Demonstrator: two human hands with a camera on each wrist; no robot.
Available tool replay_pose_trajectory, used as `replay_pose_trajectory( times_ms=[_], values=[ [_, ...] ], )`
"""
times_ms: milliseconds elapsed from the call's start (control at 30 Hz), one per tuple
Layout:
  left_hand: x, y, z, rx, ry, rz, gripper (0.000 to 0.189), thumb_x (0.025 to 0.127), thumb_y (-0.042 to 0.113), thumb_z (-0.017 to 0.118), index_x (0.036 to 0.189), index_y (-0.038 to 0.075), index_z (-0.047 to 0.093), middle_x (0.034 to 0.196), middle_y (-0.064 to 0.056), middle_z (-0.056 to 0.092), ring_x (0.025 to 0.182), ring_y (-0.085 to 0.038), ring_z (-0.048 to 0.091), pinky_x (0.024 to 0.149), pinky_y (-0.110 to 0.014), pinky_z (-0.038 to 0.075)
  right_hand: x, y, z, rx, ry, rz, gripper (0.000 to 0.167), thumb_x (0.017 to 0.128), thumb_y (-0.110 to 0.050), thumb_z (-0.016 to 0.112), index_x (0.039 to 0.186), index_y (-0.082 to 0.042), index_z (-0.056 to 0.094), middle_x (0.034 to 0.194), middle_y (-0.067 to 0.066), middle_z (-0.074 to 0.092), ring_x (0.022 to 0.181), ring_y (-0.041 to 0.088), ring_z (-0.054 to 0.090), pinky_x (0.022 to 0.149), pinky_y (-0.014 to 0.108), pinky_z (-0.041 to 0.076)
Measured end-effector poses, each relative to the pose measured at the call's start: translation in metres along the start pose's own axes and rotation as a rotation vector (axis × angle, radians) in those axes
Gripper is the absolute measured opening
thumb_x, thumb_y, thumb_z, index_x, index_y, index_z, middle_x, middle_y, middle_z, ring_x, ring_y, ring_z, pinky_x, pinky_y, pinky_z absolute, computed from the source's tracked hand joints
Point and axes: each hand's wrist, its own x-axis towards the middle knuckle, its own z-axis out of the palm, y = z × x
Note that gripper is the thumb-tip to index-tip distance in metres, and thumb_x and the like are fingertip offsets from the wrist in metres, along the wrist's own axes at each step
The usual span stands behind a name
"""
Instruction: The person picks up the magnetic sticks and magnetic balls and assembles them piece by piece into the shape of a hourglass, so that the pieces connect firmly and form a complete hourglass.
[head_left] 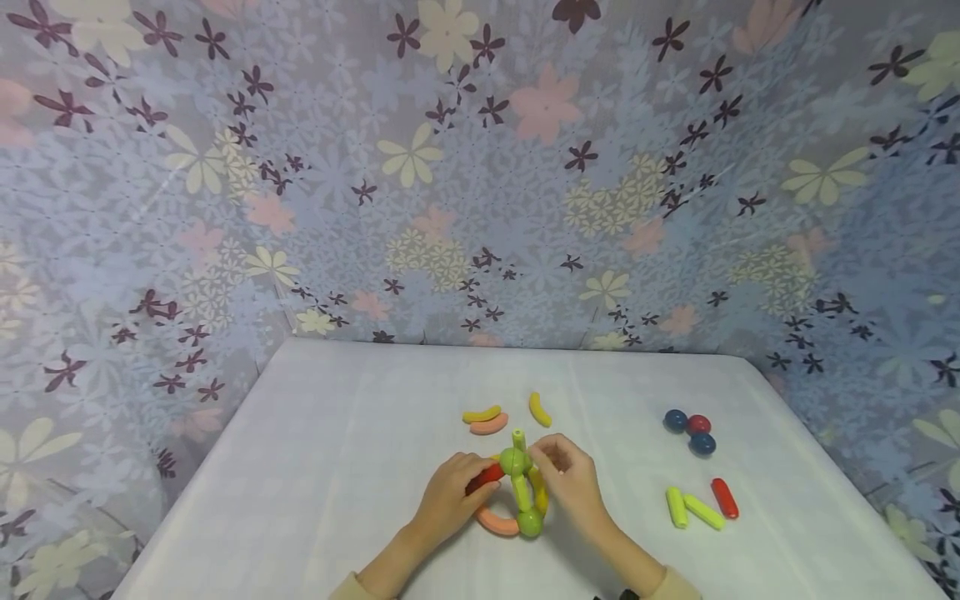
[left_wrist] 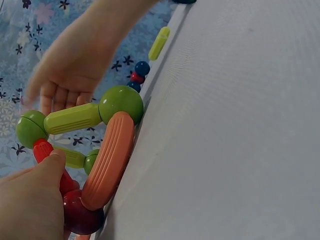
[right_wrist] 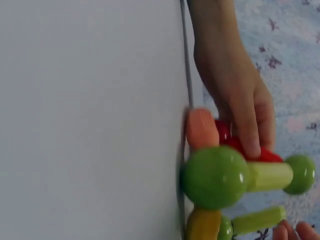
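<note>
My left hand (head_left: 448,493) grips a red rod (head_left: 487,476) of a toy frame built from balls and rods. The frame stands on the table, with a green ball (head_left: 530,523) at its near corner and another green ball (head_left: 513,461) higher up, joined by a light green rod (head_left: 521,493). An orange curved rod (left_wrist: 111,160) runs from a green ball to a dark red ball (left_wrist: 84,216). A yellow curved rod (head_left: 541,492) is on the right side. My right hand (head_left: 572,479) is beside the upper green ball, fingers loosely bent, nothing visible inside them.
Beyond the frame lie two yellow curved rods (head_left: 540,410) and an orange curved rod (head_left: 489,424). To the right are two blue balls (head_left: 702,443), a red ball (head_left: 699,424), two light green rods (head_left: 703,512) and a red rod (head_left: 724,498). A flowered cloth (head_left: 480,167) hangs behind the white table (head_left: 360,417).
</note>
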Motion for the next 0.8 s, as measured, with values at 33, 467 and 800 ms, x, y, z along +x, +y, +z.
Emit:
replay_pose_trajectory(
  times_ms=[33, 467, 800],
  values=[
    [0.0, 0.0, 0.0, -0.003, -0.003, -0.004, 0.027, 0.088, 0.028, 0.067, 0.111, 0.015, 0.068, 0.092, 0.007, 0.068, 0.083, -0.005, 0.054, 0.07, -0.018, 0.045, 0.004, 0.001, -0.001, -0.007, 0.022, -0.003, 0.011, 0.088, -0.012, 0.066, 0.096, -0.004, 0.065, 0.091, 0.013, 0.067, 0.075, 0.011, 0.059, 0.066, 0.02, 0.05],
    [-0.001, 0.003, 0.0, 0.005, -0.004, 0.014, 0.026, 0.087, 0.029, 0.067, 0.11, 0.015, 0.067, 0.091, 0.008, 0.067, 0.082, -0.004, 0.053, 0.07, -0.017, 0.044, 0.023, 0.021, 0.0, -0.045, -0.243, -0.087, 0.028, 0.085, -0.002, 0.065, 0.113, 0.0, 0.065, 0.112, 0.015, 0.068, 0.105, 0.022, 0.063, 0.09, 0.036, 0.053],
    [-0.002, -0.001, 0.001, -0.013, 0.014, 0.003, 0.027, 0.087, 0.031, 0.067, 0.111, 0.018, 0.067, 0.092, 0.01, 0.067, 0.083, -0.003, 0.053, 0.07, -0.016, 0.044, 0.02, 0.021, -0.002, -0.131, -0.315, -0.194, 0.024, 0.085, -0.006, 0.066, 0.109, -0.008, 0.068, 0.11, 0.008, 0.07, 0.107, 0.018, 0.061, 0.092, 0.045, 0.05]
  ],
)
